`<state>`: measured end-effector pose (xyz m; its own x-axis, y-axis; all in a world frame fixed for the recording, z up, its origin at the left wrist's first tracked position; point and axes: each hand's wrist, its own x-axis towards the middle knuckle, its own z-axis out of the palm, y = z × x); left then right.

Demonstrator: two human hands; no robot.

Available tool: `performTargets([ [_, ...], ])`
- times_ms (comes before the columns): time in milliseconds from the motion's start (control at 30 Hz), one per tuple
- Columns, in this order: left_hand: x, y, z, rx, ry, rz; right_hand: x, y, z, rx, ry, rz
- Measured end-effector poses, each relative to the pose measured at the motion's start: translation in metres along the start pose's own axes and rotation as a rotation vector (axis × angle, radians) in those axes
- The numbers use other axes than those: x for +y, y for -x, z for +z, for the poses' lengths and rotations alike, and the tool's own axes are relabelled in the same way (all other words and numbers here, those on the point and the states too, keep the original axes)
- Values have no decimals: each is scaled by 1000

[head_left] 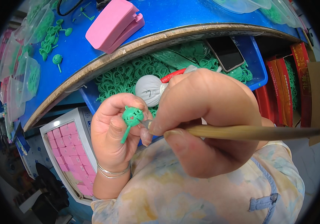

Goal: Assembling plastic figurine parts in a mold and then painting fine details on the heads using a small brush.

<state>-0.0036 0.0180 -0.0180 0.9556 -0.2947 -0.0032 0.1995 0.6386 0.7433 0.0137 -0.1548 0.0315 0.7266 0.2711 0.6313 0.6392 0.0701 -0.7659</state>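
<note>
My left hand (111,149) pinches a small green piece (132,114) with a stem pointing down and a small pink heart on its face. In my closed right hand (212,112) is a slim wooden-handled tool (253,133), its small metal tip against the right side of the green piece. Behind both hands, a white cloth-wrapped ball (147,89) sits over a blue tray (259,69) heaped with green pieces; part of something red shows beside the ball, largely hidden by my right hand.
A curved blue tabletop (175,13) holds pink blocks (111,26), loose green pieces (57,61) and clear containers (33,76). A phone (223,52) rests on the tray's right part. A box of pink packs (68,149) stands lower left, red boxes (279,86) at right.
</note>
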Motion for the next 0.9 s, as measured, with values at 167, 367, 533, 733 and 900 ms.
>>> performTargets([
  [167, -1, -1, 3, 2, -18, 17, 0, -1, -2, -12, 70, -36],
  [367, 0, -2, 3, 5, -29, 16, 2, 0, 0, -2, 60, -10],
  [533, 3, -1, 10, 35, -53, -2, 4, -3, -3, -42, -6, -13],
  [733, 1, 1, 12, 116, -95, -3, 0, -3, -3, -105, -102, 112],
  [900, 6, -1, 20, 121, -70, -32, 4, 1, 0, -24, 51, -52],
])
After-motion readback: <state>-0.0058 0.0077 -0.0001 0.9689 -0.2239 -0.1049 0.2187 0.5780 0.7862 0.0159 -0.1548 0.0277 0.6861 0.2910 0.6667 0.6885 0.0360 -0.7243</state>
